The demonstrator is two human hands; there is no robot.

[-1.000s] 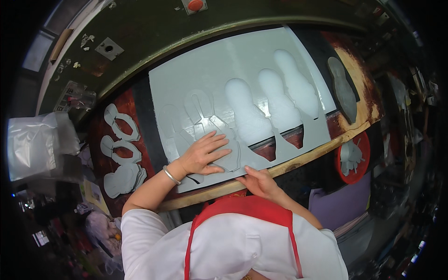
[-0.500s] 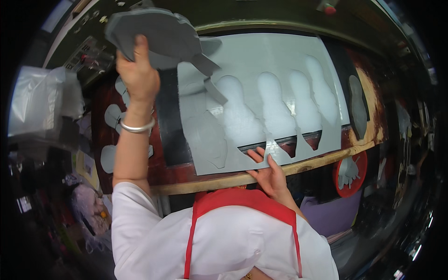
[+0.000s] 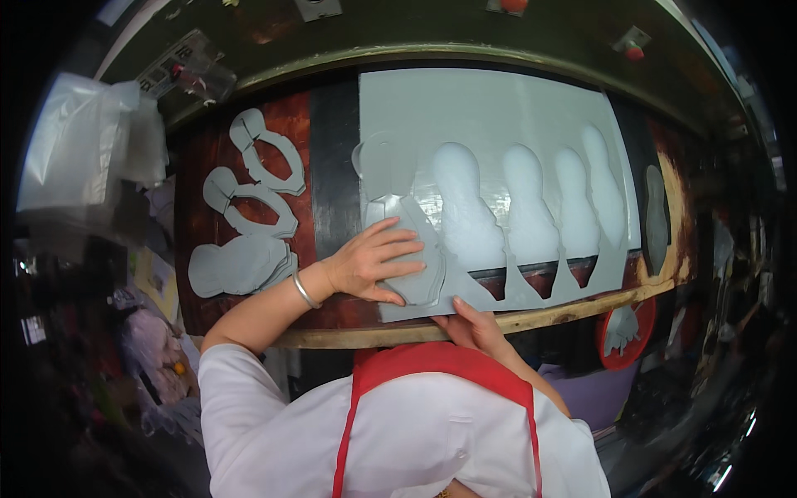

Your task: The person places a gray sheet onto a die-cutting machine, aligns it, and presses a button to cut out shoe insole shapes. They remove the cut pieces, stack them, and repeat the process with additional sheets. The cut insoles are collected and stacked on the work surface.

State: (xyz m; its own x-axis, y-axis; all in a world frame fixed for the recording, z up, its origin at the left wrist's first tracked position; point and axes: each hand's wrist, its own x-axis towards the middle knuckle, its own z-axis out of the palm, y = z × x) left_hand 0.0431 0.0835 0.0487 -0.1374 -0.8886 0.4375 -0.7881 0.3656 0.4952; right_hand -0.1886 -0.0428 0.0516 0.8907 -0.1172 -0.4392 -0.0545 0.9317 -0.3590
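Observation:
A light grey sheet (image 3: pixel 490 104) lies on the board, with a row of sole-shaped cut-outs (image 3: pixel 469 207) through it. At its left end is a small stack of grey sole-shaped pieces (image 3: pixel 423 278), its layered edges showing on the right side. My left hand (image 3: pixel 374 261) rests on that stack, palm down and fingers spread. By the sheet's near edge, my right hand (image 3: pixel 475 325) has its thumb on top and its fingers lower, partly hidden, pinching the edge.
Ring-like grey pieces (image 3: pixel 278 162) and a pile of grey shapes (image 3: pixel 237 266) lie to the left. A dark sole-shaped template (image 3: pixel 656 220) is at the right. A wooden rail (image 3: pixel 357 334) runs along the front; a red bowl (image 3: pixel 646 344) with grey scraps stands below it.
My left hand has come down from the far left, where it held up grey pieces, onto the sheet's left end. My right hand has moved from a cut-out to the near edge.

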